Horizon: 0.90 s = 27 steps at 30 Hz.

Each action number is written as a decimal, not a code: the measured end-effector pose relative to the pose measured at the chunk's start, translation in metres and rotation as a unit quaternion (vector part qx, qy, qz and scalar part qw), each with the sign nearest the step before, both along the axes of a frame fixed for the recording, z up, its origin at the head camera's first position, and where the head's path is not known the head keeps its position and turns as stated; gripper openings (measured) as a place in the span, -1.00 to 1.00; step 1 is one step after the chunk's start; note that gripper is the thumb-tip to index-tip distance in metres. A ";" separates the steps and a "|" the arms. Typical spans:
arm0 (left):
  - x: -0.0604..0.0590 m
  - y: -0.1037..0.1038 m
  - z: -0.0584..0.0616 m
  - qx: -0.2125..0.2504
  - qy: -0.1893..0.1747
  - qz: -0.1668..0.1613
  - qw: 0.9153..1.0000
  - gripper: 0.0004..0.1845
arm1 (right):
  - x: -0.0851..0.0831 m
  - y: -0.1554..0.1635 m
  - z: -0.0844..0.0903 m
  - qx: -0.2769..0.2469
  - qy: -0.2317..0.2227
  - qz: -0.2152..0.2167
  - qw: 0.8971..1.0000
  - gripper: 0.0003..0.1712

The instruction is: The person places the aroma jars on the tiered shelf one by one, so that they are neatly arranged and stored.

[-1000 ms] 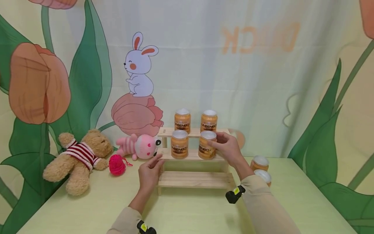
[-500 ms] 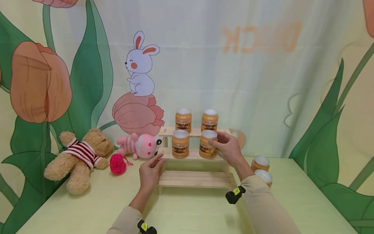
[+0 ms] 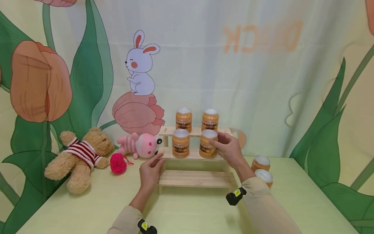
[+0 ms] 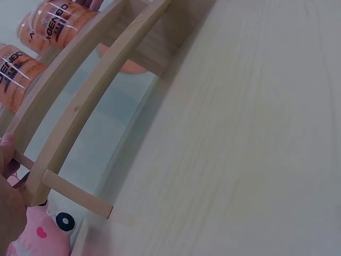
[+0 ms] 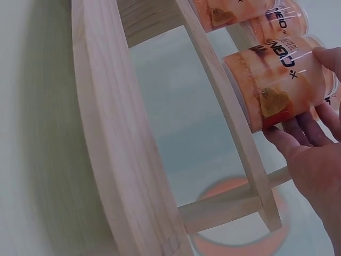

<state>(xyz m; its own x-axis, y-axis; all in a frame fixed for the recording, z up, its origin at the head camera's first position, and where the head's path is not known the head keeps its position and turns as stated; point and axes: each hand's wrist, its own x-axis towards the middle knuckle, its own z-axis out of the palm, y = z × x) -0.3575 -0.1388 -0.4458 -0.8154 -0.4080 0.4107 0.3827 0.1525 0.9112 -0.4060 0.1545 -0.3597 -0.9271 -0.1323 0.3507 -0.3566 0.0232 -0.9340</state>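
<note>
A three-tier wooden display rack (image 3: 196, 179) stands on the table. My right hand (image 3: 230, 150) grips an orange can (image 3: 208, 147) with a pale lid, upright at the right of the middle tier; in the right wrist view, thumb and fingers lie around this can (image 5: 282, 80). Left of it on the same tier is another orange can (image 3: 180, 146), and two similar ones, a left can (image 3: 183, 120) and a right can (image 3: 210, 120), stand on the top tier. My left hand (image 3: 149, 172) pinches the left end of the middle tier; the left wrist view shows only part of that hand (image 4: 9, 197).
Two more orange cans, a rear can (image 3: 261, 163) and a front can (image 3: 264, 177), stand on the table right of the rack. To the left lie a teddy bear (image 3: 80, 157), a pink yarn ball (image 3: 118, 163) and a pink plush toy (image 3: 140, 144). A printed curtain (image 3: 204, 65) hangs behind.
</note>
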 end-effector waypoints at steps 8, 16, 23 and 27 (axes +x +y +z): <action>0.000 0.000 0.000 -0.004 0.001 -0.001 1.000 -0.76 | 0.009 0.008 -0.005 -0.039 0.004 -0.023 0.999 -0.40; -0.001 0.000 0.002 -0.004 -0.002 0.000 1.000 -0.77 | 0.037 0.022 -0.007 -0.023 0.029 -0.052 0.998 -0.42; -0.001 0.001 0.003 -0.003 -0.008 0.002 1.000 -0.76 | 0.062 0.042 0.000 0.012 0.048 -0.069 0.996 -0.40; 0.000 -0.001 0.002 -0.005 -0.016 0.003 1.000 -0.76 | 0.073 0.054 0.007 0.025 0.056 -0.081 0.995 -0.38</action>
